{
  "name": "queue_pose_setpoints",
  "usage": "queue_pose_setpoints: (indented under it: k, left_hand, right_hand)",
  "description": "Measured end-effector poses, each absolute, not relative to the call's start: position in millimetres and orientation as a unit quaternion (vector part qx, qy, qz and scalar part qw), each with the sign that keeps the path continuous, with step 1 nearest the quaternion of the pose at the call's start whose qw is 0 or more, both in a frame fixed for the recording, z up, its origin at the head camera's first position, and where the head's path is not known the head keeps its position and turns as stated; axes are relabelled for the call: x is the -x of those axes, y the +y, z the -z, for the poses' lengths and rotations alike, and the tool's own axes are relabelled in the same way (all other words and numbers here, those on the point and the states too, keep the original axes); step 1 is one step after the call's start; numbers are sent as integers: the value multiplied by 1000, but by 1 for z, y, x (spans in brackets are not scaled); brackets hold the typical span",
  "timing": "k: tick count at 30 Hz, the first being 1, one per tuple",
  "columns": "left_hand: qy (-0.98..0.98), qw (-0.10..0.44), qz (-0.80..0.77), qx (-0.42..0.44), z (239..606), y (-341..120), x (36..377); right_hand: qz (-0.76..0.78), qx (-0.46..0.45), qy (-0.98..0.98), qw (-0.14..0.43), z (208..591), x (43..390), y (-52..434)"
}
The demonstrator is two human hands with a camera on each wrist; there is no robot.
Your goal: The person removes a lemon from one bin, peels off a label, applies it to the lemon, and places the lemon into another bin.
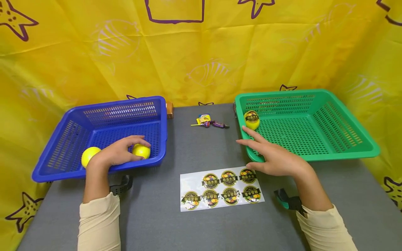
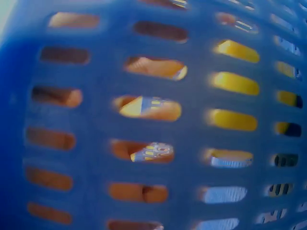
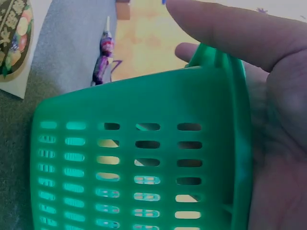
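Note:
In the head view, my left hand (image 1: 120, 151) reaches over the front rim of the blue basket (image 1: 125, 131), its thumb and fingers curled round a round yellow fruit (image 1: 141, 151). Another yellow fruit (image 1: 90, 156) lies left of that wrist in the same basket. My right hand (image 1: 273, 155) extends its fingers over the front left corner of the green basket (image 1: 298, 134); they hold nothing. Just beyond those fingertips sits a yellow fruit with a round label (image 1: 252, 120). The left wrist view shows mostly blue basket wall (image 2: 192, 143), with fingers and yellow visible through slots.
Between the baskets, a sheet of round fruit stickers (image 1: 220, 190) lies on the grey table (image 1: 201, 230), one place on it bare. Farther back are wrapped sweets (image 1: 208, 122), including a lollipop. A brown box (image 1: 170, 110) stands behind the blue basket, near the yellow cloth (image 1: 188, 52).

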State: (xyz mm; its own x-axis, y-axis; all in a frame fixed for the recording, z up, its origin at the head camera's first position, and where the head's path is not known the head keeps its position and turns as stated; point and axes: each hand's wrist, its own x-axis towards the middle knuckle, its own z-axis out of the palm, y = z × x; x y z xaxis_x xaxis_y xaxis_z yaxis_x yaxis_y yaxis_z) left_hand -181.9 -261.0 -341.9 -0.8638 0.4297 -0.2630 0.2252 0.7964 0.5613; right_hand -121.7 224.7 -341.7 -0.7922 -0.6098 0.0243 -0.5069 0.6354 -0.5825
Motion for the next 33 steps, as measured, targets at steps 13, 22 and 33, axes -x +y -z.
queue_pose_setpoints:
  k: [13, 22, 33]
  left_hand:
    - [947, 209, -217, -113, 340, -258, 183]
    - [959, 143, -213, -117, 339, -253, 182]
    - [931, -98, -326, -130, 333, -209, 177]
  right_hand:
    - [292, 309, 902, 70, 345, 122, 225]
    - [300, 299, 903, 74, 346, 122, 225]
    - [304, 311, 898, 68, 347, 124, 226]
